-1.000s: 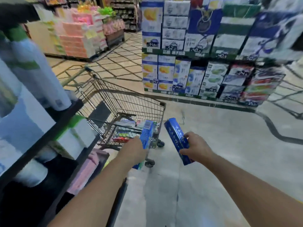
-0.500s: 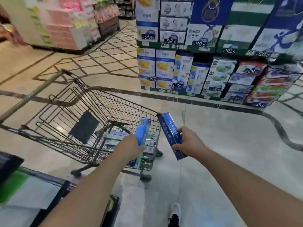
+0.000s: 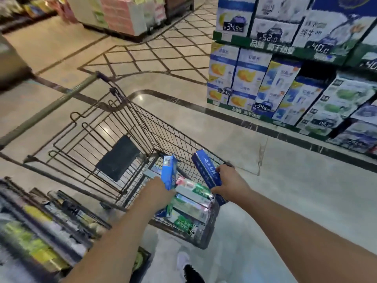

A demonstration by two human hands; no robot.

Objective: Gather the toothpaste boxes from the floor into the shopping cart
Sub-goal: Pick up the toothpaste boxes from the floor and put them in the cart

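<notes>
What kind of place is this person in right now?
Most likely a supermarket aisle. A wire shopping cart stands on a polished tiled floor, and display shelves hold stacked boxed goods with price tags.

1. Both forearms are bare to the frame's lower edge; no sleeves, watch or rings show on the left hand (image 3: 156, 194) or right hand (image 3: 231, 183).
2. Below the shopping cart (image 3: 130, 127), pale trousers (image 3: 167, 242) show.
3. A black shoe (image 3: 192, 274) lies beneath them.
</notes>
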